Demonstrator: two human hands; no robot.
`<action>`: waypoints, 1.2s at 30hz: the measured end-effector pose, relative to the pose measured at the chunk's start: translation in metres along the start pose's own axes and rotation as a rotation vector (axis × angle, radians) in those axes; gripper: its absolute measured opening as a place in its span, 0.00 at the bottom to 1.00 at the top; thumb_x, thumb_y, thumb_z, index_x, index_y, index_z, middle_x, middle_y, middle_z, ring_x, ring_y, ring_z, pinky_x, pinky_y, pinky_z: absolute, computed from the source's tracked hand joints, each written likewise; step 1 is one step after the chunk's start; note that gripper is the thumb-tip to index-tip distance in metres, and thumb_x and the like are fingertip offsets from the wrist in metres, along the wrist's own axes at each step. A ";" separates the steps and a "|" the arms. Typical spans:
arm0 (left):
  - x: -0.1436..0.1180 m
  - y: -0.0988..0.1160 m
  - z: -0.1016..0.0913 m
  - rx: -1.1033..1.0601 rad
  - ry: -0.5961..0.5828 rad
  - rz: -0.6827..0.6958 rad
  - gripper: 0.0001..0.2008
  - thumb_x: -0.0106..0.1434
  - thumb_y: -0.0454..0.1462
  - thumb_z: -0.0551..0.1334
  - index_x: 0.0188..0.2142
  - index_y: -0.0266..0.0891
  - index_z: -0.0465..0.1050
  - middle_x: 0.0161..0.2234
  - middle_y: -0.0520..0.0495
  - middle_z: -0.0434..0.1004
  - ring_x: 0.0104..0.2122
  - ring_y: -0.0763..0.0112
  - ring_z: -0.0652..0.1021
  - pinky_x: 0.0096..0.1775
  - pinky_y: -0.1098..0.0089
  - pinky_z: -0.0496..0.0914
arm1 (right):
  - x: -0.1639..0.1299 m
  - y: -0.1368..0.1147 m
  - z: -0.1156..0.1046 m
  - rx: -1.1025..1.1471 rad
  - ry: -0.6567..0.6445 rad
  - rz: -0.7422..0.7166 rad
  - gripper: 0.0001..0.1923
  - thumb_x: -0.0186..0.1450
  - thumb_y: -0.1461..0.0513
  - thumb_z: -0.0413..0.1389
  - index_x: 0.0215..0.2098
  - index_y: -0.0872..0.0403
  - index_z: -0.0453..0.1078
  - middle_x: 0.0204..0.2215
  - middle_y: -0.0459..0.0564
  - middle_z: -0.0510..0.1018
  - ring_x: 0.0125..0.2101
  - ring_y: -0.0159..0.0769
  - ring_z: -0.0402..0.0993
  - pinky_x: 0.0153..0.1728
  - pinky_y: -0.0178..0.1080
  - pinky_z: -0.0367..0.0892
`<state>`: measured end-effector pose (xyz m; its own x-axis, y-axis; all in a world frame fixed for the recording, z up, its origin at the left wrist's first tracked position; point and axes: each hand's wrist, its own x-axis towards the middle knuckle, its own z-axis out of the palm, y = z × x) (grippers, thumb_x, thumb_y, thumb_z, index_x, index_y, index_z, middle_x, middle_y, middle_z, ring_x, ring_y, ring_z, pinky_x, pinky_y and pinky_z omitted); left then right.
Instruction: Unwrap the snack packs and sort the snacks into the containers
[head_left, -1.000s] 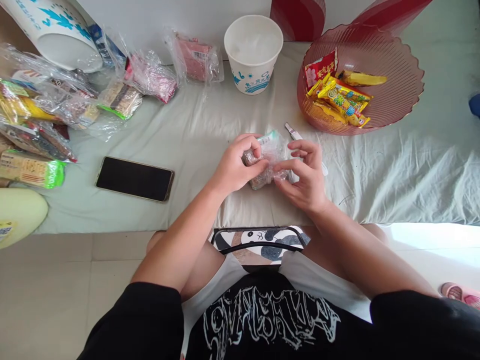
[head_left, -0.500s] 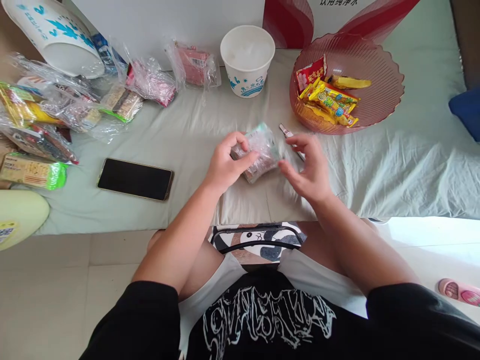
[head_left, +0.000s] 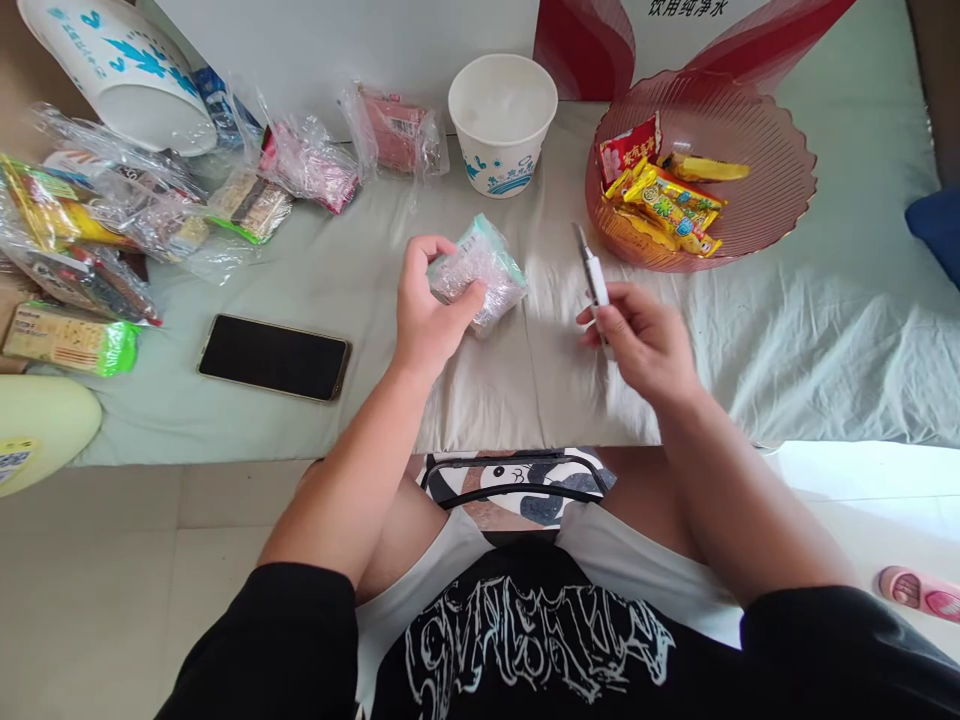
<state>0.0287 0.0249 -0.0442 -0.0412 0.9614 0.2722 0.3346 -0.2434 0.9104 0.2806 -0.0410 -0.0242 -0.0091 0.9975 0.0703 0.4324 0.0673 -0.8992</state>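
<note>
While the person sat at the edge of a bed covered in a pale green, creased sheet (head_left: 787,330), the left hand (head_left: 427,315) was clenched around a small clear crinkled plastic packet with a green edge (head_left: 480,268), lifted just above the sheet. The right hand (head_left: 637,335), well apart from the packet, pinched a slim white-handled cutter (head_left: 591,268) with its tip pointing away from the body. The packet looked unopened, so the cutting seemed not yet begun, and the many sealed bags on the left suggested most of the sorting was left.

Left of the hands, a black smartphone (head_left: 274,357) lay flat on the sheet. Farther left sat a heap of clear plastic bags of wrapped snacks (head_left: 97,230), some yellow, some green. Beyond the hands stood a white paper bucket with blue print (head_left: 502,125), upright and seemingly holding nothing but its pale inside. To its right, a translucent pink ribbed bowl (head_left: 757,150) held a few red and yellow snack packets (head_left: 664,195). Another white printed bucket (head_left: 120,70) lay tipped at the far left. Behind these rose a white wall and a red and white carton (head_left: 592,40). Pale floor tiles showed below the bed edge.
</note>
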 end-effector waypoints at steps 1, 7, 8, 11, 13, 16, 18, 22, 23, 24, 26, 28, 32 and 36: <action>-0.002 0.005 0.001 0.002 -0.009 0.004 0.25 0.57 0.51 0.76 0.46 0.47 0.67 0.46 0.47 0.72 0.50 0.58 0.77 0.51 0.58 0.75 | -0.003 -0.007 0.007 0.088 -0.060 0.006 0.23 0.73 0.42 0.54 0.49 0.52 0.73 0.35 0.51 0.84 0.27 0.32 0.78 0.31 0.37 0.75; -0.007 0.020 0.005 0.034 -0.090 0.078 0.22 0.58 0.46 0.75 0.45 0.48 0.67 0.48 0.48 0.74 0.53 0.57 0.76 0.59 0.53 0.73 | -0.007 -0.023 0.034 0.120 -0.228 0.047 0.23 0.71 0.44 0.56 0.46 0.54 0.74 0.30 0.49 0.84 0.26 0.33 0.79 0.31 0.36 0.74; -0.006 0.020 0.004 0.037 -0.105 0.097 0.22 0.58 0.46 0.75 0.45 0.48 0.67 0.48 0.47 0.74 0.54 0.57 0.76 0.61 0.52 0.71 | -0.006 -0.022 0.034 0.094 -0.226 0.055 0.21 0.71 0.45 0.56 0.45 0.54 0.75 0.29 0.48 0.83 0.26 0.33 0.79 0.31 0.36 0.73; -0.006 0.019 0.002 0.051 -0.132 0.120 0.21 0.59 0.45 0.74 0.45 0.47 0.67 0.49 0.47 0.75 0.57 0.56 0.76 0.63 0.50 0.69 | -0.005 -0.020 0.033 0.044 -0.209 0.069 0.19 0.72 0.48 0.55 0.43 0.54 0.76 0.28 0.48 0.83 0.26 0.33 0.79 0.31 0.37 0.71; -0.007 0.020 0.004 0.050 -0.129 0.106 0.21 0.58 0.46 0.74 0.44 0.47 0.68 0.49 0.47 0.76 0.57 0.56 0.76 0.63 0.51 0.70 | -0.005 -0.021 0.033 0.025 -0.203 0.062 0.18 0.72 0.50 0.54 0.43 0.54 0.76 0.27 0.47 0.83 0.26 0.34 0.78 0.31 0.37 0.70; -0.007 0.019 0.007 -0.021 -0.085 0.030 0.21 0.56 0.48 0.75 0.41 0.46 0.68 0.46 0.48 0.76 0.52 0.58 0.78 0.57 0.54 0.74 | -0.006 -0.025 0.035 -0.042 -0.198 0.039 0.15 0.71 0.53 0.53 0.39 0.53 0.76 0.23 0.45 0.80 0.24 0.33 0.75 0.30 0.37 0.67; -0.003 0.014 0.006 -0.111 -0.040 -0.064 0.23 0.55 0.51 0.75 0.40 0.46 0.68 0.41 0.49 0.75 0.46 0.60 0.79 0.49 0.57 0.76 | -0.005 -0.029 0.035 -0.111 -0.203 0.025 0.14 0.71 0.55 0.52 0.34 0.53 0.75 0.21 0.44 0.78 0.23 0.32 0.73 0.29 0.36 0.64; 0.014 -0.002 -0.019 -0.280 0.052 -0.241 0.26 0.55 0.58 0.72 0.40 0.49 0.66 0.35 0.50 0.73 0.41 0.61 0.80 0.39 0.61 0.75 | -0.004 -0.031 0.026 -0.222 -0.241 0.027 0.14 0.70 0.56 0.53 0.29 0.52 0.73 0.19 0.43 0.75 0.20 0.30 0.66 0.27 0.37 0.59; 0.018 -0.005 -0.026 -0.308 0.059 -0.274 0.25 0.56 0.59 0.72 0.40 0.50 0.65 0.35 0.50 0.73 0.42 0.61 0.80 0.39 0.61 0.75 | -0.004 -0.029 0.022 -0.240 -0.226 0.026 0.14 0.69 0.56 0.54 0.30 0.53 0.74 0.19 0.43 0.74 0.20 0.30 0.66 0.27 0.37 0.59; 0.021 -0.007 -0.033 -0.329 0.074 -0.298 0.25 0.56 0.59 0.71 0.39 0.50 0.65 0.34 0.50 0.73 0.42 0.61 0.79 0.38 0.62 0.75 | -0.003 -0.026 0.018 -0.260 -0.189 0.022 0.13 0.69 0.56 0.54 0.31 0.53 0.76 0.19 0.43 0.74 0.21 0.31 0.66 0.27 0.37 0.59; 0.022 -0.009 -0.038 -0.343 0.096 -0.318 0.25 0.55 0.59 0.72 0.38 0.50 0.64 0.35 0.50 0.74 0.41 0.62 0.79 0.36 0.63 0.74 | -0.001 -0.016 0.009 -0.319 -0.057 -0.007 0.12 0.67 0.56 0.56 0.36 0.53 0.79 0.22 0.45 0.76 0.23 0.34 0.69 0.29 0.38 0.63; 0.015 -0.007 -0.030 -0.332 0.107 -0.308 0.27 0.52 0.57 0.75 0.38 0.49 0.63 0.36 0.51 0.74 0.38 0.65 0.78 0.35 0.65 0.73 | 0.002 -0.003 0.003 -0.408 0.094 -0.062 0.11 0.66 0.56 0.58 0.39 0.52 0.80 0.27 0.49 0.80 0.26 0.37 0.73 0.32 0.41 0.67; -0.008 0.007 0.000 -0.264 0.017 -0.284 0.25 0.52 0.51 0.76 0.39 0.46 0.66 0.36 0.53 0.72 0.33 0.70 0.75 0.33 0.69 0.71 | 0.006 0.020 -0.002 -0.558 0.260 -0.135 0.11 0.65 0.57 0.59 0.42 0.50 0.81 0.39 0.55 0.82 0.36 0.46 0.78 0.39 0.48 0.74; -0.013 0.011 0.002 -0.076 -0.076 -0.123 0.19 0.59 0.50 0.73 0.41 0.46 0.69 0.42 0.49 0.75 0.47 0.64 0.79 0.46 0.65 0.74 | 0.003 0.022 0.001 -0.496 0.214 -0.246 0.23 0.63 0.63 0.56 0.56 0.51 0.75 0.51 0.59 0.81 0.51 0.54 0.78 0.53 0.59 0.75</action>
<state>0.0353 0.0101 -0.0380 -0.0054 0.9908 0.1355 0.2589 -0.1295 0.9572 0.2893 -0.0363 -0.0443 -0.0027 0.9240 0.3825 0.8111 0.2258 -0.5396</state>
